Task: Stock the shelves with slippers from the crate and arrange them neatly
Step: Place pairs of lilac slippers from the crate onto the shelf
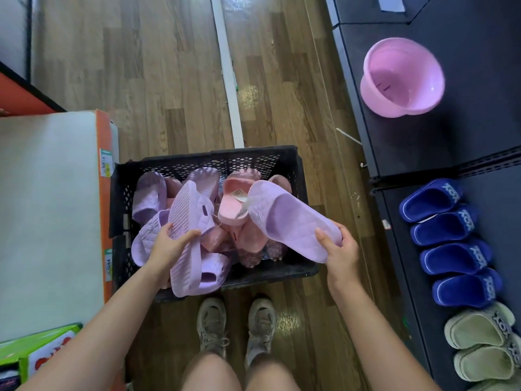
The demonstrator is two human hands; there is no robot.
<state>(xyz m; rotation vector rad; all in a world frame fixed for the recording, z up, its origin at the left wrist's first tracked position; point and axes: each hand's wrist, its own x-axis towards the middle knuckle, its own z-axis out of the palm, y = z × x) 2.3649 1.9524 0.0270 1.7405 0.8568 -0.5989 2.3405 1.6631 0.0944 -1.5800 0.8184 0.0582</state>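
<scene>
Lilac slipper (287,218) is being held at its heel by the right hand (339,251), thumb on the footbed and fingers curling round its edge; its strapped toe is pointing up-left over the black crate (220,158). The left hand (169,245) is gripping a second lilac slipper (184,210) above the crate, ribbed sole facing up, long axis running near-to-far. Both forearms are reaching forward.

Place: shop aisle
Shelf edge (101,207): price labels (106,165)
Dark shelf (423,153): blue slippers (451,258) in a row
Crate (214,158): tagged slippers (234,204)
</scene>
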